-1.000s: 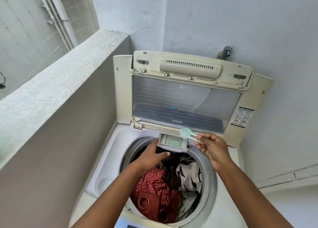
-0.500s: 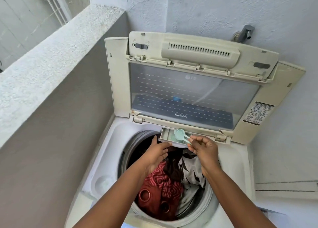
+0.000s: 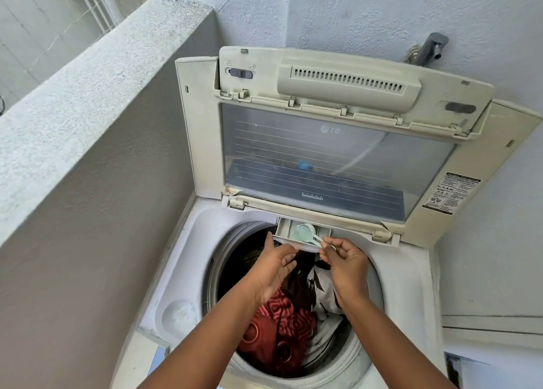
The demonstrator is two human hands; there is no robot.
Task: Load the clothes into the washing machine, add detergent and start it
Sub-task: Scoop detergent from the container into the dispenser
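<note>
The right hand (image 3: 345, 263) pinches the scoop (image 3: 307, 234) by its handle, its bowl at 10 o'clock from the grip, over the drawer (image 3: 283, 231). The left hand (image 3: 274, 266) is open, thumb touching the drawer. Clothes (image 3: 279, 324) lie in the drum. The lid (image 3: 323, 159) reads "DIAMOND".

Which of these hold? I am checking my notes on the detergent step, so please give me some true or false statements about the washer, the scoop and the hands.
1. The washer lid stands open. True.
2. The right hand holds the pale green scoop over the pulled-out detergent drawer. True.
3. The drum is empty. False: clothes fill it, among them a red patterned garment.
4. The left hand holds the scoop. False: it is at the drawer's front edge, holding nothing.
5. The wall tap is above the lid. True.
</note>
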